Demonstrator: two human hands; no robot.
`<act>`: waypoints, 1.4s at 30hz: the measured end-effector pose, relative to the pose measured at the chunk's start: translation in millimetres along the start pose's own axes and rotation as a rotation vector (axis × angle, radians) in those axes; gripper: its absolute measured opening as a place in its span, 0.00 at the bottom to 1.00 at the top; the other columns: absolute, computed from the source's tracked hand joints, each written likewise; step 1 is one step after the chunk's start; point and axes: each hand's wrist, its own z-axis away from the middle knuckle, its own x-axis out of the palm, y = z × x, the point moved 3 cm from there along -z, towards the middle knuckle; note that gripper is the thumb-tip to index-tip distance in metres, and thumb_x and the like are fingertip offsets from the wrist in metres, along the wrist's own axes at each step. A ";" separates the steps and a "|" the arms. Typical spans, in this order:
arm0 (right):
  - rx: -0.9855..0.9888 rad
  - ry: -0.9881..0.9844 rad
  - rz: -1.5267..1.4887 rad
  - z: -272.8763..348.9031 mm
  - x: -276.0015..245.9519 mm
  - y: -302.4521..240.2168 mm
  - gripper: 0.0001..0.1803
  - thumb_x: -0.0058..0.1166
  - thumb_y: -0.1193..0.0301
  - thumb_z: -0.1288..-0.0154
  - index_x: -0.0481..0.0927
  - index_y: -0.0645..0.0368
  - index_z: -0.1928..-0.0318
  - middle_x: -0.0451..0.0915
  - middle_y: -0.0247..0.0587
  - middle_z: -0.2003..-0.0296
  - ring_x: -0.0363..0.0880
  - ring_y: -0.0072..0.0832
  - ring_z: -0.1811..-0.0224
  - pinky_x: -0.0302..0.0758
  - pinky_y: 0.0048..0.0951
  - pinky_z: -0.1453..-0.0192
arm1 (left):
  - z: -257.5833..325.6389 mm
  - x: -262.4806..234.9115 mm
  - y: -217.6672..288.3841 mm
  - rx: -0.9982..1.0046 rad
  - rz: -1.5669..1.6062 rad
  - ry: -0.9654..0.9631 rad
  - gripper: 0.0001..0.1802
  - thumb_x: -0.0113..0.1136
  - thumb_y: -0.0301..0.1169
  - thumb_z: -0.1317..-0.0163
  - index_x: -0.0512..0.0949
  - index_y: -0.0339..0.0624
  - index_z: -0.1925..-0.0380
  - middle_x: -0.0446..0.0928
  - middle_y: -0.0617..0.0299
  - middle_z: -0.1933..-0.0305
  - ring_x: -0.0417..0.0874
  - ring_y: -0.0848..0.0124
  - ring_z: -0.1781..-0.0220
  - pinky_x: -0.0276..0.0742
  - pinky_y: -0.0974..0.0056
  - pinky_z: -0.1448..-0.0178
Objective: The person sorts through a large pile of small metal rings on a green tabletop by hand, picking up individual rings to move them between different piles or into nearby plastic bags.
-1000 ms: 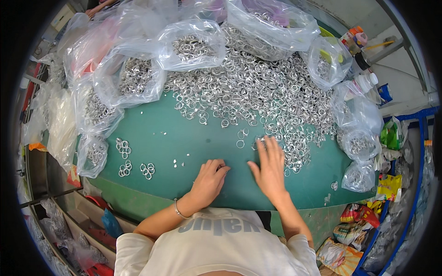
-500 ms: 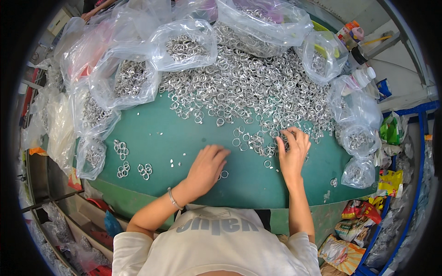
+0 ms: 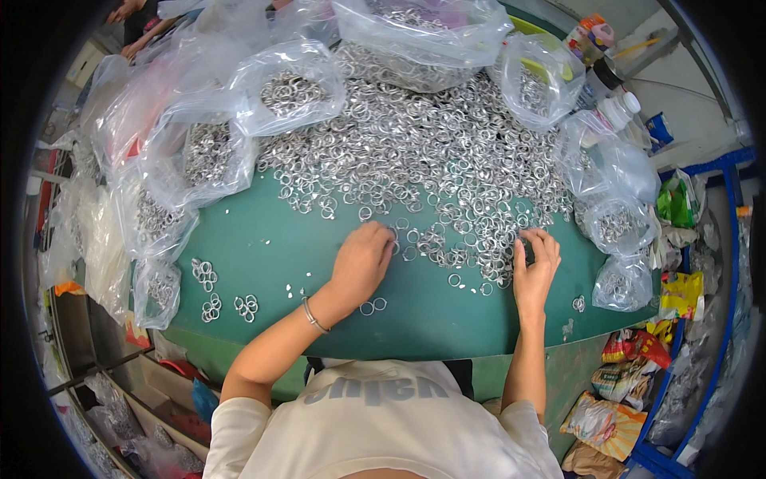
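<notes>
At the left edge of a dark green smooth tabletop (image 3: 239, 239), a small clear plastic bag (image 3: 158, 287) of metal pieces was seen, with three small clusters of silver-coloured metal rings (image 3: 211, 307) laid beside it. Farther right, tiny white flecks (image 3: 289, 287) were scattered. The left hand (image 3: 363, 262), its wrist circled by a silver-coloured metal bangle (image 3: 313, 316), was angled inward, back upward, with fingers curled near a few loose rings; whether anything was pinched could not be told. Two rings (image 3: 380, 304) were left below it. The broad heap of silver-coloured rings (image 3: 447, 152) was spread beyond both hands. The right hand (image 3: 538, 267) was held almost upright from its forearm, fingers bent and thumb set apart, at the heap's lower right edge; its grip on any ring could not be told.
</notes>
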 end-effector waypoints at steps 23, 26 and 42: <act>-0.201 -0.131 0.023 32.3 27.3 -22.1 0.27 0.48 0.64 0.30 0.64 0.66 0.36 0.59 0.54 0.32 0.55 0.51 0.30 0.51 0.49 0.28 | 136.6 -140.9 -53.7 -0.557 -0.069 0.432 0.09 0.58 0.16 0.47 0.80 0.36 0.65 0.76 0.54 0.64 0.79 0.63 0.64 0.75 0.64 0.59; -0.163 -0.084 0.077 30.2 29.4 -8.1 0.27 0.48 0.63 0.30 0.65 0.66 0.36 0.60 0.54 0.33 0.56 0.50 0.31 0.52 0.50 0.29 | 173.4 -164.3 -69.4 -0.678 -0.194 0.510 0.08 0.58 0.17 0.47 0.78 0.35 0.65 0.76 0.54 0.66 0.79 0.61 0.67 0.75 0.62 0.61; -0.192 -0.122 0.038 35.3 35.6 0.6 0.27 0.50 0.65 0.31 0.65 0.70 0.38 0.66 0.58 0.38 0.63 0.49 0.35 0.58 0.45 0.31 | 213.1 -160.0 -96.8 -0.702 -0.399 0.605 0.28 0.67 0.30 0.47 0.71 0.41 0.44 0.61 0.47 0.37 0.61 0.47 0.35 0.60 0.51 0.33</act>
